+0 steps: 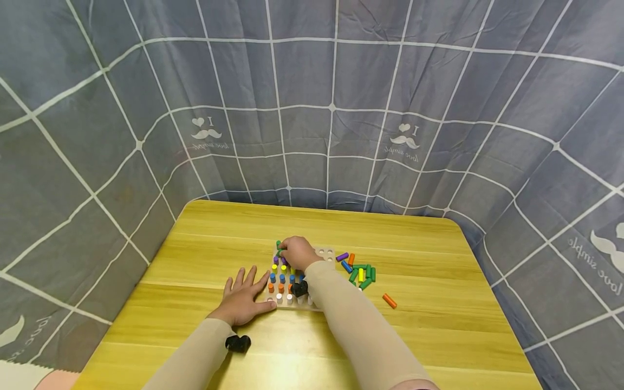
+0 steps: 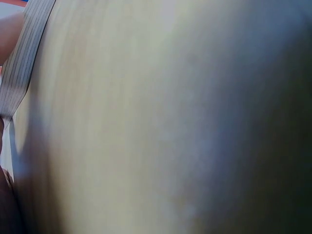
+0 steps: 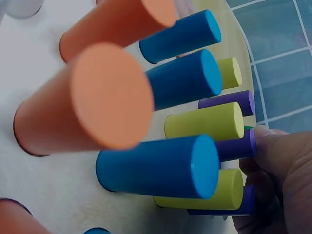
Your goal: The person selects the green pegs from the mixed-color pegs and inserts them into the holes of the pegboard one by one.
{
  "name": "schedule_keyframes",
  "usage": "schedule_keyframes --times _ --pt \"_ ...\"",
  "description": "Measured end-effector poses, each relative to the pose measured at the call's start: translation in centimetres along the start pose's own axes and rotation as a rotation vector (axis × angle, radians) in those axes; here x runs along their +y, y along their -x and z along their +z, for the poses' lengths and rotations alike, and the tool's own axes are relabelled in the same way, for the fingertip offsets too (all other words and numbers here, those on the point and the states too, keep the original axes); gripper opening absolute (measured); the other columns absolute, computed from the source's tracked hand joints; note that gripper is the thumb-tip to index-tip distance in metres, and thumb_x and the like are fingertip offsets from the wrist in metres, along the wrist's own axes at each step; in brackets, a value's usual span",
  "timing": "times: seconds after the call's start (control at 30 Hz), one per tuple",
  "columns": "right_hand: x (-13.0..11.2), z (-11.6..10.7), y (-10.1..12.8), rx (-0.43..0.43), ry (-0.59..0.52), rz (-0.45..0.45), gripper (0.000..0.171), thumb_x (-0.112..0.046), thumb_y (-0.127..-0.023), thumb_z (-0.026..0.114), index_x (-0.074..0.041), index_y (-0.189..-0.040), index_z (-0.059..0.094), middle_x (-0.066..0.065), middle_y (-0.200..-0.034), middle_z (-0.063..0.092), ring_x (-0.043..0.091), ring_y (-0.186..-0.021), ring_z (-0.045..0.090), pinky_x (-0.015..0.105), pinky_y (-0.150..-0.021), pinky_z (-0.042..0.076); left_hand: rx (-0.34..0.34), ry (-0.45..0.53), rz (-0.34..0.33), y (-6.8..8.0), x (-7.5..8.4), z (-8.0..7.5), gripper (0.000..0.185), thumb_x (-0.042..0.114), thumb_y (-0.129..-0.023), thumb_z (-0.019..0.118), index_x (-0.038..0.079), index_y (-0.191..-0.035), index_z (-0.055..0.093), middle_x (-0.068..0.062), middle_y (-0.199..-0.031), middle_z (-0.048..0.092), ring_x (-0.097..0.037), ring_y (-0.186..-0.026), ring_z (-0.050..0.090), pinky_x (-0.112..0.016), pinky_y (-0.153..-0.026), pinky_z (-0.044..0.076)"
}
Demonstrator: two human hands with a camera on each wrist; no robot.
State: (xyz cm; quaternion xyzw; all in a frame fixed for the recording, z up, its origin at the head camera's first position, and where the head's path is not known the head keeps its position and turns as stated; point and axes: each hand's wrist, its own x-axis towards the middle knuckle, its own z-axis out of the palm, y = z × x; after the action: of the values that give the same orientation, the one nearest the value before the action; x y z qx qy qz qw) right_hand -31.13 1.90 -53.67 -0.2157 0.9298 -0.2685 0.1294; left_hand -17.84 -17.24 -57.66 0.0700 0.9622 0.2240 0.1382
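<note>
Right hand (image 1: 297, 253) pinched an upright green peg (image 1: 279, 245) over the pegboard's (image 1: 325, 253) far-left corner, frame centre; left hand (image 1: 244, 297) lay flat, open.

Left hand (image 1: 245, 297) flat, palm down, fingers spread and straight, right hand (image 1: 298, 253) reached further forward, fingers curled in a pinch, both forearms in beige sleeves (image 1: 361, 330), slightly converging.

A yellow wooden table (image 1: 419, 254) carries a pale pegboard (image 1: 327, 254) near its middle, with coloured pegs standing in its holes. Just right of the board lies a loose cluster of pegs (image 1: 362, 271), green, yellow, blue and purple, and one orange peg (image 1: 389, 300) lies apart nearer the front edge.
</note>
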Motion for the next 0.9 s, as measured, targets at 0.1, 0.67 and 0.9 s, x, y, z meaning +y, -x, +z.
schedule_keyframes --times 0.1,0.67,0.9 --pt "0.18 0.08 0.0 0.001 -0.024 0.002 0.029 -0.023 -0.107 0.063 -0.016 -0.133 0.075 0.003 -0.132 0.075 0.022 -0.123 0.07 0.04 -0.106 0.057 0.006 0.01 0.006 0.0 -0.02 0.05 0.093 0.075 -0.093 0.06 0.033 -0.169 0.025 -0.019 -0.177 0.009 -0.05 -0.162 -0.005 -0.074 -0.123 -0.006" --pt "0.03 0.46 0.37 -0.032 -0.065 0.014 0.034 -0.027 -0.111 0.056 -0.022 -0.141 0.07 0.001 -0.143 0.07 0.021 -0.131 0.066 0.039 -0.11 0.053 0.002 0.01 -0.001 0.08 0.18 -0.02 0.094 0.077 -0.093 0.059 0.032 -0.168 0.026 -0.018 -0.178 0.009 -0.049 -0.163 -0.005 -0.074 -0.124 -0.007" --pt "0.25 0.46 0.18 -0.029 -0.105 0.011 0.034 -0.027 -0.11 0.058 -0.02 -0.141 0.07 -0.001 -0.143 0.069 0.012 -0.098 0.068 0.03 -0.085 0.053 0.003 0.003 -0.002 -0.03 0.01 -0.03 0.094 0.077 -0.093 0.058 0.032 -0.168 0.025 -0.018 -0.178 0.009 -0.049 -0.163 -0.005 -0.073 -0.124 -0.006"
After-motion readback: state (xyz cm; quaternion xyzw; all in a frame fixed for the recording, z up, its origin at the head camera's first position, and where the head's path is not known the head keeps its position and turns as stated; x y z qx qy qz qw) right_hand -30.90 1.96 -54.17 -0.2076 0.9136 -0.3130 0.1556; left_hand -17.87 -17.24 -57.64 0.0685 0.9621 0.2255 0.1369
